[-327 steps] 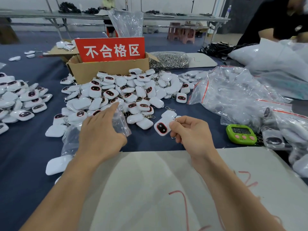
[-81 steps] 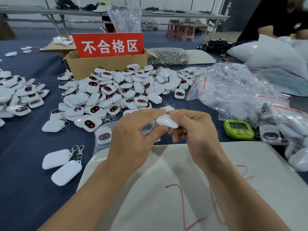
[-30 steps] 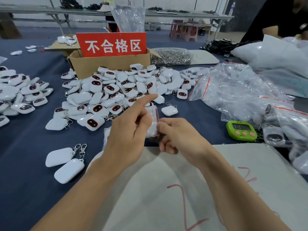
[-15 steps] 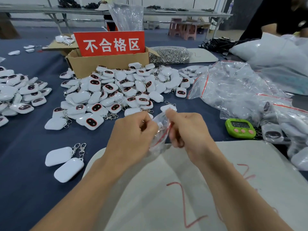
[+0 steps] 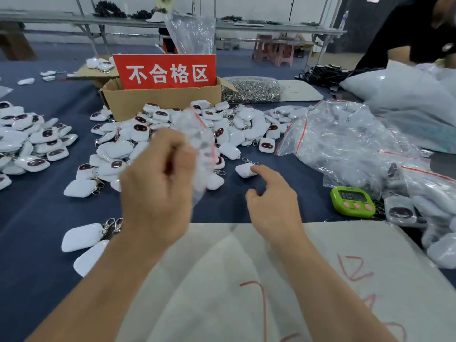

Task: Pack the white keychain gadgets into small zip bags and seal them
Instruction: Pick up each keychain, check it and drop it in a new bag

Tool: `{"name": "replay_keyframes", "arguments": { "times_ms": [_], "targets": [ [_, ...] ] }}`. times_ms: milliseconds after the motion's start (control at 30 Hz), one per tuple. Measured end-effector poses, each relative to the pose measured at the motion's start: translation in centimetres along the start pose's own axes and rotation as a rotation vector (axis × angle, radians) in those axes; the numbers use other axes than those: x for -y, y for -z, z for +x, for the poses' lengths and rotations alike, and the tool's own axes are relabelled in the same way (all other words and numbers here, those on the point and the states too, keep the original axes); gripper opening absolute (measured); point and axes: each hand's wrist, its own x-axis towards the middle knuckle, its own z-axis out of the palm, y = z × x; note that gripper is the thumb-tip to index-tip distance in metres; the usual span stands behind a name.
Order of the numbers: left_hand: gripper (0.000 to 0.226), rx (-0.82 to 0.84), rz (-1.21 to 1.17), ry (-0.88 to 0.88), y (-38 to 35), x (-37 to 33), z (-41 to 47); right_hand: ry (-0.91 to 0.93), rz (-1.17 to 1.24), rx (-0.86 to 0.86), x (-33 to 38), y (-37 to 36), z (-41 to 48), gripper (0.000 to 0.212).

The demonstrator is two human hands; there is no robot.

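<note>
You are at a wide table [image 5: 37,213] covered in dark blue cloth, with long metal benches and pink stools in the room behind. A white sheet [image 5: 246,280] with red marks lies at the near edge, under your forearms. In front of you spreads a heap of white gadgets [image 5: 172,134], many face up with dark oval screens; another heap [image 5: 29,141] lies at the far left, and two loose ones [image 5: 81,236] with clips sit beside your left forearm. Behind the heap stands a cardboard box [image 5: 148,99] with a red sign [image 5: 165,72], and just to its right a bag of metal clips [image 5: 249,90]. To your right is a pile of clear bags with red strips [image 5: 345,144], and a green timer [image 5: 352,201] near its front edge. Another person in black [image 5: 407,35] leans over the far right corner.

Your left hand [image 5: 158,191] is raised above the table, fingers curled shut around a small zip bag [image 5: 199,144], which is blurred and covers part of the heap; its contents cannot be made out. Your right hand [image 5: 274,203] hovers low with fingers loosely spread and empty, the index fingertip touching a single gadget [image 5: 244,170] lying face down on the cloth.
</note>
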Motion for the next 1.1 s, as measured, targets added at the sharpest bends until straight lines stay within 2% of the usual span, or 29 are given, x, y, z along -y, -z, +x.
{"name": "replay_keyframes", "arguments": {
  "times_ms": [67,133,233,300,400,533,633,733,833,967,1100],
  "targets": [
    [0.014,0.276,0.101,-0.05,-1.8,-0.4,-1.7,0.123,-0.115,0.127,-0.2,-0.4,0.6,0.064],
    [0.014,0.512,0.244,0.021,-3.6,-0.3,-3.2,0.181,-0.293,0.245,-0.4,-0.6,1.8,0.071],
    [0.017,0.648,0.322,0.104,-5.0,0.7,-4.5,0.244,-0.506,0.32,-0.7,-0.7,3.3,0.066],
    [0.015,0.656,0.314,0.078,-5.0,1.0,-4.5,0.298,-0.501,0.293,-1.1,-0.7,3.6,0.059],
    [0.013,0.616,0.366,0.086,-4.4,1.7,-3.8,0.233,-0.345,0.163,-1.3,-0.3,3.6,0.044],
    [0.014,0.576,0.412,0.184,-3.5,3.7,-2.8,0.186,-0.437,0.134,-1.2,0.7,3.1,0.022],
    [0.007,0.497,0.419,0.152,-3.5,3.7,-2.7,0.067,-0.212,0.045,-0.8,1.5,2.4,0.025],
    [0.026,0.417,0.27,0.092,-3.9,2.1,-3.2,-0.039,0.085,-0.018,0.1,2.1,2.0,0.028],
    [0.029,0.461,0.151,0.11,-4.2,0.8,-3.9,-0.067,0.319,0.009,1.1,2.4,1.2,0.03],
    [0.034,0.468,0.098,0.187,-4.2,0.6,-4.1,-0.086,0.413,0.053,1.4,2.3,-0.6,0.03],
    [0.024,0.438,-0.098,0.297,-3.9,0.2,-3.6,-0.16,0.571,0.175,1.9,2.2,-1.8,0.022]
  ]
}}
